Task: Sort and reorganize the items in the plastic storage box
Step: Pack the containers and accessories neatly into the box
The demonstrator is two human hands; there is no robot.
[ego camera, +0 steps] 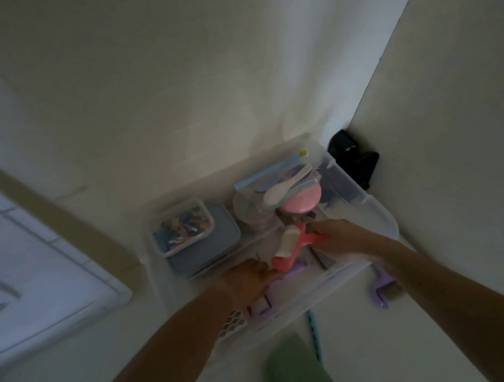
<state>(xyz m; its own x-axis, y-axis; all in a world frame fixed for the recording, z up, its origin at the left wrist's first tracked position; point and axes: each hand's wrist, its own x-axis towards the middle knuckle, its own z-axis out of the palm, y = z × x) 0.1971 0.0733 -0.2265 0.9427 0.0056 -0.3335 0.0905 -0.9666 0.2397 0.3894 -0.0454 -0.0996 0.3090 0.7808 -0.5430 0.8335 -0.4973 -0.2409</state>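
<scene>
Hands are both reaching into the clear plastic storage box (382, 215), which is sitting on the pale floor in a corner of the room. The right hand (341, 234) is touching the handle end of a pink plastic lint roller with a white roll (290, 245), lying near the box's middle; the left hand (247, 279) is resting by its near end. Whether either set of fingers is clamping it, I cannot tell through the blur. It is looking light, stiff and smooth, likely best gripped along the handle, since the roll may be sticky.
</scene>
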